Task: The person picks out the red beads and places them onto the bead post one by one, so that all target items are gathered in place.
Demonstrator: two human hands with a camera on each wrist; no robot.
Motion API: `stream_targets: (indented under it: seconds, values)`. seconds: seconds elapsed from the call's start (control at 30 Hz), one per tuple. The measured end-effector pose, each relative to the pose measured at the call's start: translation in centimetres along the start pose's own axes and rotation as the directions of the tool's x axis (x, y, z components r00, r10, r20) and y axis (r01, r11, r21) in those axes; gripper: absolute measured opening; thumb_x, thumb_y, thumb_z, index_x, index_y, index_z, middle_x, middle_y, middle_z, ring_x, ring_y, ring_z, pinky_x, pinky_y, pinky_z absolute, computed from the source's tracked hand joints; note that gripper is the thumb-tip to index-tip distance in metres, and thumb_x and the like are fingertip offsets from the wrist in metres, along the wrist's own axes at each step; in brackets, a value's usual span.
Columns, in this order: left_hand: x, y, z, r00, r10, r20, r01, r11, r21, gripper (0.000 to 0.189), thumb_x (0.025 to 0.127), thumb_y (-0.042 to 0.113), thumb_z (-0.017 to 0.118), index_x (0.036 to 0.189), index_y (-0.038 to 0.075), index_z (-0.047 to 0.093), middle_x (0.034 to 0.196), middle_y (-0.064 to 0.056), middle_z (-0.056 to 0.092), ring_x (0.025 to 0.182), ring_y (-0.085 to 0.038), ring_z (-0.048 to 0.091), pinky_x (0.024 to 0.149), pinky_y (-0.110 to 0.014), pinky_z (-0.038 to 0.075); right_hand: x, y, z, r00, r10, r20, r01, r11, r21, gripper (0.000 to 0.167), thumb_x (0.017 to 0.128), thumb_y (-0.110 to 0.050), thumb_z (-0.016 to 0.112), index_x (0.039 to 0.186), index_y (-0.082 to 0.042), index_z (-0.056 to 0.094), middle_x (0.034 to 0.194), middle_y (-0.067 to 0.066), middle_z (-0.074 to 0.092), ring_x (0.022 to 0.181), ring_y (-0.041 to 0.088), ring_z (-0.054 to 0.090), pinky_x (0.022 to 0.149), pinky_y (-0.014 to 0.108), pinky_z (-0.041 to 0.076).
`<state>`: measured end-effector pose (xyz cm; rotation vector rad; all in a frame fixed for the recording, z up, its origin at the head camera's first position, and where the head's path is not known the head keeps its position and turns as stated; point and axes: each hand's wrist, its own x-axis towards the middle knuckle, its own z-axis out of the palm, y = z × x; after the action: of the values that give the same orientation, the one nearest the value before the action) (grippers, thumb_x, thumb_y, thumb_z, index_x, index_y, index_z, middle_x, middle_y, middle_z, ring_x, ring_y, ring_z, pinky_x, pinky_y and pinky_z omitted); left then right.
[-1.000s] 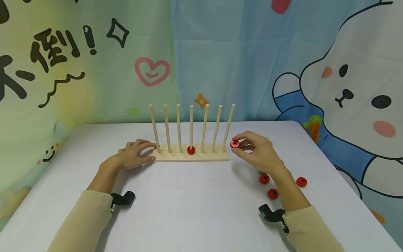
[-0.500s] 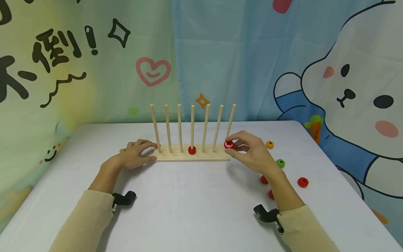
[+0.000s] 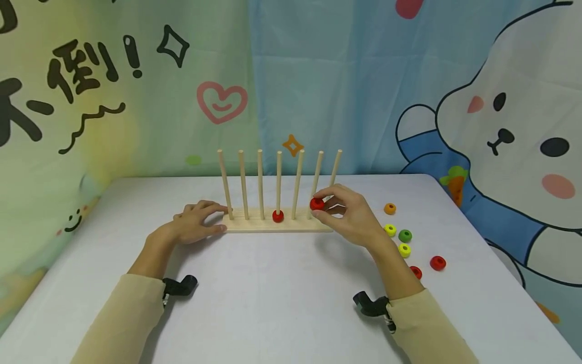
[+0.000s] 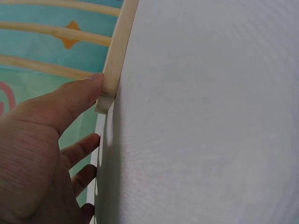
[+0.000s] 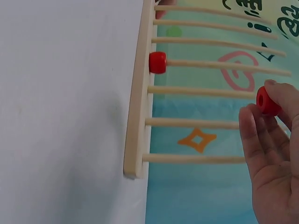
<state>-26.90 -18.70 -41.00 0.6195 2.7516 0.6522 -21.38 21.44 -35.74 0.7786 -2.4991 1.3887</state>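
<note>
In the head view, a pale wooden peg rack (image 3: 254,226) with a row of upright pegs stands on the table. One red bead (image 3: 278,216) sits at the foot of its middle peg. My left hand (image 3: 195,222) holds the rack's left end, thumb at the front edge and forefinger by the leftmost peg. Between thumb and fingers, my right hand (image 3: 349,216) pinches another red bead (image 3: 317,203), raised in front of the pegs at the right. The right wrist view shows this bead's hole (image 5: 268,101), off any peg.
Loose beads lie on the white table (image 3: 273,303) to the right: an orange bead (image 3: 389,208), a green bead (image 3: 404,235), yellow beads (image 3: 404,249) and red beads (image 3: 438,263). My right forearm partly covers this group. A printed cloth (image 3: 318,91) hangs behind the table.
My right hand has carried its red bead leftward, from beside the rack's right end to in front of the right-hand pegs. More loose beads show behind the forearm. The left hand stays put.
</note>
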Motion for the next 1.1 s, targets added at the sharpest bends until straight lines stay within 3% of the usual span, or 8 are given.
stream_targets:
  seconds: [0.33, 0.7, 1.1]
  values:
    - [0.0, -0.3, -0.3, 1.000, -0.008, -0.001, 0.008, 1.000, -0.005, 0.059, 0.101, 0.054, 0.057, 0.152, 0.026, 0.048, 0.162, -0.016, 0.031, 0.141, -0.055, 0.028, 0.101, -0.077, 0.026, 1.6, -1.2, 1.5, 0.998, -0.058, 0.018, 0.058, 0.998, 0.012, 0.031, 0.090, -0.009, 0.080, 0.120, -0.011, 0.068, 0.114, 0.003, 0.068, 0.095, 0.018, 0.070, 0.085, 0.032, 0.059]
    - [0.1, -0.4, 0.1, 1.000, -0.001, -0.004, 0.001, 1.000, 0.002, 0.059, 0.100, 0.056, 0.057, 0.151, 0.027, 0.050, 0.162, -0.017, 0.031, 0.142, -0.057, 0.026, 0.099, -0.076, 0.028, 1.8, -1.2, 2.4, 0.996, -0.082, 0.019, 0.081, 0.995, 0.060, 0.034, 0.089, -0.003, 0.079, 0.122, -0.006, 0.068, 0.114, 0.006, 0.066, 0.097, 0.021, 0.070, 0.084, 0.033, 0.060]
    - [-0.1, -0.3, 0.0, 1.000, 0.006, -0.010, -0.006, 1.000, -0.011, 0.059, 0.100, 0.056, 0.057, 0.151, 0.027, 0.050, 0.161, -0.016, 0.033, 0.139, -0.055, 0.030, 0.098, -0.075, 0.028, 3.0, -2.2, 3.7, 0.992, -0.122, -0.012, 0.123, 0.988, 0.094, 0.034, 0.090, -0.002, 0.078, 0.122, -0.005, 0.067, 0.117, 0.006, 0.066, 0.099, 0.020, 0.071, 0.083, 0.031, 0.060]
